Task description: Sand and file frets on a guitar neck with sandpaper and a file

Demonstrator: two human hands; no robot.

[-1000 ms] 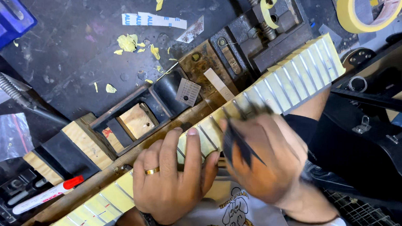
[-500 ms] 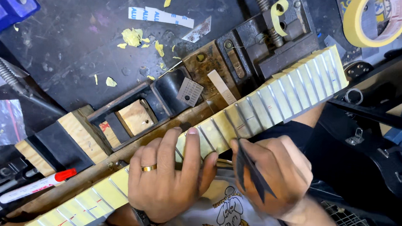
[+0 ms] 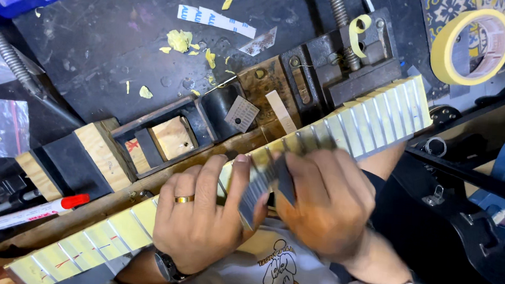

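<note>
We press our left hand (image 3: 206, 217), fingers together, flat on the long tape-masked yellow guitar fretboard (image 3: 364, 121) lying diagonally across the dark workbench (image 3: 91, 36). Our right hand (image 3: 326, 206) grips a blurred dark tool (image 3: 267, 183) against its near edge.

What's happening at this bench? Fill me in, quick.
A person is working on a guitar neck lying diagonally across a dark workbench, its fretboard covered in yellow masking tape between the frets. The left hand, wearing a ring, presses down on the neck. The right hand is blurred over the frets and grips a dark tool too smeared to identify. Wooden blocks sit alongside the neck, a roll of masking tape lies at the top right, and a red-capped marker rests at the left.
</note>
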